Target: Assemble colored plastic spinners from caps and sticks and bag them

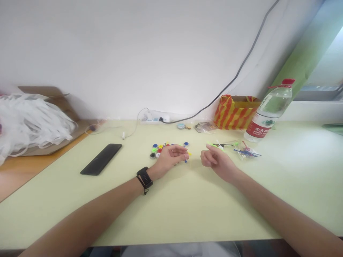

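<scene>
Over a cluster of small round coloured plastic pieces (153,156) is my left hand (171,157), its fingers bent and thumb drawn in beside the fingertips. Tiny blue and yellow bits show by that thumb; whether they are held or lie on the table I cannot tell. A short gap to the right, my right hand (218,162) is closed with curled fingers; anything inside it is hidden. Just behind it lie thin green and black plastic sticks (227,144). More thin sticks, red, blue and white, form a pile (247,152) right of that hand.
On the pale table (171,210) lies a black phone-like slab (102,159) at left. A power strip (151,121) with cables sits by the wall. A striped bag (233,114) and a water bottle (268,114) stand back right. White straps fill a cardboard box (77,137) at far left.
</scene>
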The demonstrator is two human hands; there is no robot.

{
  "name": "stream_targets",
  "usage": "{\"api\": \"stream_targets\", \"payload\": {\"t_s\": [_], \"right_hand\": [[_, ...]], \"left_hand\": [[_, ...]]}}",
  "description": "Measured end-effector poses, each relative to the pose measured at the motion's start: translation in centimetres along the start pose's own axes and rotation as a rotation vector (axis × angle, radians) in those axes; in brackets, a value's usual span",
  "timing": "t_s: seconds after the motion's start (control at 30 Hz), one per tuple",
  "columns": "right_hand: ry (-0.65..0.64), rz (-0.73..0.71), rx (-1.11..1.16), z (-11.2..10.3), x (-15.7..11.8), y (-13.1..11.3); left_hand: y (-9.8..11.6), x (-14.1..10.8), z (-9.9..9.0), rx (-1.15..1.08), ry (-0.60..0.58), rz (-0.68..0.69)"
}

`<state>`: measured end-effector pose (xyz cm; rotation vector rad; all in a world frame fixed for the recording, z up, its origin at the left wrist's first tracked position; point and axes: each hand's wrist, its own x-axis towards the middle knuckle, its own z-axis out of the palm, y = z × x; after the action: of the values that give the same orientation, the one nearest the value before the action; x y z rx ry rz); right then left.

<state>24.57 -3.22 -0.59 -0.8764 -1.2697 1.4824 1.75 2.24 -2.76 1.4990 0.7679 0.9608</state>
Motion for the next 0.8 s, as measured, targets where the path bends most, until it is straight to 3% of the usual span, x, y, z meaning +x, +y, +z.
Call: {"api": "stream_targets", "payload": {"t_s": [0.2, 0.4, 0.8], "right_hand": [[0.105, -0.039, -0.127, 0.4, 0.1, 0.0], [0.073, -0.091, -0.214, 1.3, -0.1, 0.1], [0.070, -0.117, -0.222, 1.2, -0.2, 0.2]], "left_hand": [[-0.1, 0.0, -0.1, -0.036, -0.026, -0.004], [-0.4, 0.0, 0.0, -0.048, -0.052, 0.011], [0.0, -0.1, 0.2, -0.043, -0.066, 0.019]]}}
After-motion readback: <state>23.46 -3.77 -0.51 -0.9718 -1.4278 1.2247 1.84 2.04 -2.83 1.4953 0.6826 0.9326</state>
